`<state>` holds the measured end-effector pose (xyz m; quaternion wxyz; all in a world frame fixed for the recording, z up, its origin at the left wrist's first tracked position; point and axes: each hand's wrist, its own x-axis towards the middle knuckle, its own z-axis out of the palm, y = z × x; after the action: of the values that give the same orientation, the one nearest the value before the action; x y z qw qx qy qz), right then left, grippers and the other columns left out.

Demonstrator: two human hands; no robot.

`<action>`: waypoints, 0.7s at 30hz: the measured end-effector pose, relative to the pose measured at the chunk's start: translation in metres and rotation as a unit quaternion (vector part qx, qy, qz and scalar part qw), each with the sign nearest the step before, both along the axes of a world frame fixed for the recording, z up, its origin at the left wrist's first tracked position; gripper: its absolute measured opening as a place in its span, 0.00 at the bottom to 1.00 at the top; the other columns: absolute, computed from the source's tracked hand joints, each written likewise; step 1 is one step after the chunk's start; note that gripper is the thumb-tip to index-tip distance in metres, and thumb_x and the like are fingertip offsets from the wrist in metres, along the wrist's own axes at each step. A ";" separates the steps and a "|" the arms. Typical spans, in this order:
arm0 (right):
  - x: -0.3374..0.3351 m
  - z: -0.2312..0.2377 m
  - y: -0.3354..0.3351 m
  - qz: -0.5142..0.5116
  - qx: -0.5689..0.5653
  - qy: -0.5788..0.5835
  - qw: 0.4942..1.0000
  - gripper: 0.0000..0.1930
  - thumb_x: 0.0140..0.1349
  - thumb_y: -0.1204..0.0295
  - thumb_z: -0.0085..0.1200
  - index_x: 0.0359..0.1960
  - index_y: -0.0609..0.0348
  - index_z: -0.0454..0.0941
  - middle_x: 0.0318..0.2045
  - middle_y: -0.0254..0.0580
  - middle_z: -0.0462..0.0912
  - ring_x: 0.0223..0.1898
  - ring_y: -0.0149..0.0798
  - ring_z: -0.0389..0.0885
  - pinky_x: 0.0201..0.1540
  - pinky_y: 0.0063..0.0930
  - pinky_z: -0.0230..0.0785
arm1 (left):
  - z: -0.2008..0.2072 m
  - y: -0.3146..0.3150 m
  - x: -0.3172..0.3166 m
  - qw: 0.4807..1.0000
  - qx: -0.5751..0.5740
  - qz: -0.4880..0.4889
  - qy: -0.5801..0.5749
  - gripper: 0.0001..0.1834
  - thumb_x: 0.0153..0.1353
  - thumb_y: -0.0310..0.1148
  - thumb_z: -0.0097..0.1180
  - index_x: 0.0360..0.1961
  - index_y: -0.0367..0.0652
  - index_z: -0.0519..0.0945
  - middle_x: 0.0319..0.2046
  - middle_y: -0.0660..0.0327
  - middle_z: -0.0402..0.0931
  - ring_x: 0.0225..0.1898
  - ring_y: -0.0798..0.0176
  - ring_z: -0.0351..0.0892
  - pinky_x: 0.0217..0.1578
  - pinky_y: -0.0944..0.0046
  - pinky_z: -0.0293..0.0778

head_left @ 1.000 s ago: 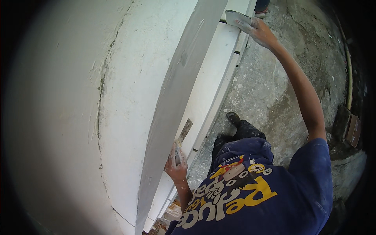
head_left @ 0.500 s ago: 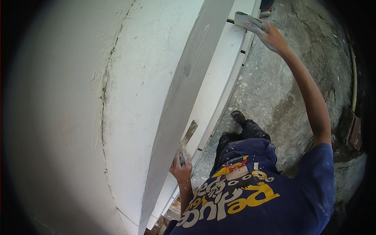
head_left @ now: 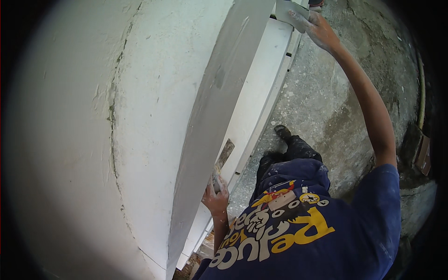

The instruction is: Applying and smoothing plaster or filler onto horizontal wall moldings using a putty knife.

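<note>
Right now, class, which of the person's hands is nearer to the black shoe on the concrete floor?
Left. The left hand, gripping a putty knife against the white wall, is lower in the picture, closer to the shoe. The right hand reaches far up, holding a flat trowel.

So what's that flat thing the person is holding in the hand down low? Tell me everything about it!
It is a putty knife, a narrow flat blade that looks like metal, smeared grey and brown with dried filler. The left hand wraps round its handle, so the handle is mostly hidden. The blade points up and a little to the right, lying close against the white door frame, beside the grey plastered edge of the wall. Whether the tip touches the frame is hard to tell.
</note>
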<state>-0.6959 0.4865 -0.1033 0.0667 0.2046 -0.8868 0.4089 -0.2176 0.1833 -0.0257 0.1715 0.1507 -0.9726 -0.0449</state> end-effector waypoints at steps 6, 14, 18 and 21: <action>0.003 0.010 0.006 0.076 -0.031 -0.010 0.997 0.23 0.73 0.56 0.48 0.61 0.59 0.77 0.49 0.51 0.82 0.49 0.46 0.80 0.57 0.38 0.69 | -0.002 -0.003 0.001 1.000 -0.025 -0.008 0.001 0.19 0.56 0.24 0.60 0.51 0.36 0.81 0.50 0.50 0.79 0.52 0.45 0.76 0.55 0.48 0.72; 0.010 0.011 -0.003 0.008 -0.044 -0.035 0.998 0.24 0.74 0.55 0.47 0.61 0.60 0.77 0.48 0.50 0.84 0.47 0.44 0.82 0.57 0.37 0.70 | -0.001 0.001 0.003 1.000 -0.021 -0.003 -0.002 0.20 0.56 0.24 0.59 0.52 0.37 0.80 0.51 0.51 0.78 0.52 0.45 0.76 0.56 0.48 0.71; -0.003 0.010 0.000 0.022 -0.053 -0.047 0.997 0.25 0.73 0.53 0.47 0.60 0.60 0.77 0.48 0.49 0.84 0.48 0.43 0.82 0.55 0.36 0.71 | 0.000 0.002 0.000 1.000 0.012 0.007 -0.018 0.20 0.56 0.23 0.58 0.52 0.37 0.80 0.51 0.51 0.78 0.53 0.45 0.76 0.56 0.48 0.71; 0.008 0.012 -0.004 0.053 -0.055 -0.032 0.997 0.25 0.74 0.54 0.48 0.60 0.61 0.78 0.46 0.48 0.85 0.46 0.44 0.82 0.54 0.37 0.71 | 0.004 -0.002 0.000 1.000 0.001 0.001 -0.013 0.20 0.56 0.23 0.58 0.52 0.37 0.80 0.50 0.50 0.78 0.53 0.46 0.76 0.57 0.48 0.71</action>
<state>-0.6877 0.4823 -0.0912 0.0275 0.2342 -0.8523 0.4669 -0.2172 0.1812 -0.0214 0.1591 0.1528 -0.9744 -0.0438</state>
